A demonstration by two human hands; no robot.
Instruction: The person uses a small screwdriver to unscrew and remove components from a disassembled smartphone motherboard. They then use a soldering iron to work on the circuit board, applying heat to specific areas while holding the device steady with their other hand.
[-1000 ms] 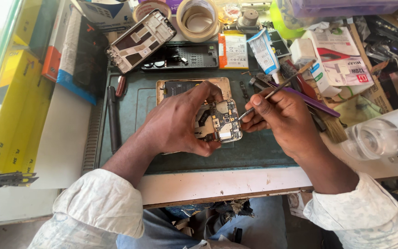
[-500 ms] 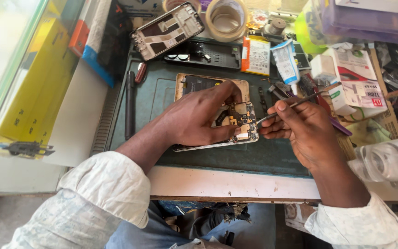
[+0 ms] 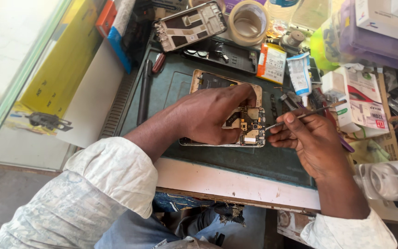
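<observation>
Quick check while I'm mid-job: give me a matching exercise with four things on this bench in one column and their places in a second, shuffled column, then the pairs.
Things:
1. opened phone
2. metal tweezers
3. tape roll
4. glue tube

Places:
A. at the far edge of the bench, beside the bare phone frame
B. pinched in the right hand, tip at the phone's board
C. on the green mat, steadied under the left hand
D. lying next to the orange battery

Pairs: 1-C, 2-B, 3-A, 4-D
</observation>
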